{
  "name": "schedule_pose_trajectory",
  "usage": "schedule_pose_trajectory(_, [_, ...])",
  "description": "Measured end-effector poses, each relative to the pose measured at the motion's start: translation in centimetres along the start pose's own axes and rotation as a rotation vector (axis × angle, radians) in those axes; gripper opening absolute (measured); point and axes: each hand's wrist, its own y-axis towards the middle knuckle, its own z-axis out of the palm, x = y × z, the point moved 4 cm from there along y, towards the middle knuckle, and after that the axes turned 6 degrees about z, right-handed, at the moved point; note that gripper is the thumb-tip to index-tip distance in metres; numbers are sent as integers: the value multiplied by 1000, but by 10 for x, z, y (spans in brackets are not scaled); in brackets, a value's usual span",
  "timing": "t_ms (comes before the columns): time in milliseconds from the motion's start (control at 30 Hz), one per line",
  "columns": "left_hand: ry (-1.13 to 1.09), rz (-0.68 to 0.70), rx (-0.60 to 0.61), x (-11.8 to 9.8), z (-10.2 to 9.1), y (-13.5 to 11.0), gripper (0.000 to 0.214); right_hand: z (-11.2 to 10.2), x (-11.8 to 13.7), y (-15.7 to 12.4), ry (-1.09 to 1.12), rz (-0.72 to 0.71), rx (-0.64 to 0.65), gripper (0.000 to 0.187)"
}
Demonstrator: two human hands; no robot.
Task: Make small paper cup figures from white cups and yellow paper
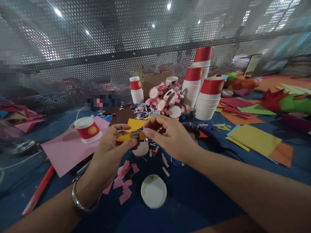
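1. We take the white disc (154, 191) on the blue table as our landmark; the small brown piece (135, 134) is up in our hands, beyond the disc and a little to its left.
2. Our left hand (114, 140), beyond the disc to the left, pinches this piece between thumb and fingers.
3. Our right hand (176, 136), beyond the disc to the right, has its thumb and forefinger drawn close together at the piece's right side; we cannot tell whether they grip anything.
4. The left hand is thus the nearer one, its thumb touching; the piece's longer side seems to run crosswise, from hand to hand.
5. Yellow paper (136, 124) shows behind the piece, also beyond the disc; we cannot tell if the two are joined.
6. Pink scraps (123, 183) lie left of the disc, and a dark corded tool (211, 136) lies beyond it, well to the right.
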Motion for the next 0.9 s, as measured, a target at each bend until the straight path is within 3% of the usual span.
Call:
schedule_pose_trajectory(133, [-44, -1, 13, 1, 1, -1, 47, 5, -6, 2, 30, 55, 96, 11])
schedule_pose_trajectory(467, [-43, 6, 66, 3, 4, 1, 35, 10, -17, 3, 263, 204, 150, 14])
schedule_pose_trajectory(900, [-104, -68, 94, 3, 9, -2, 30, 11, -15, 2, 338, 202, 140, 12])
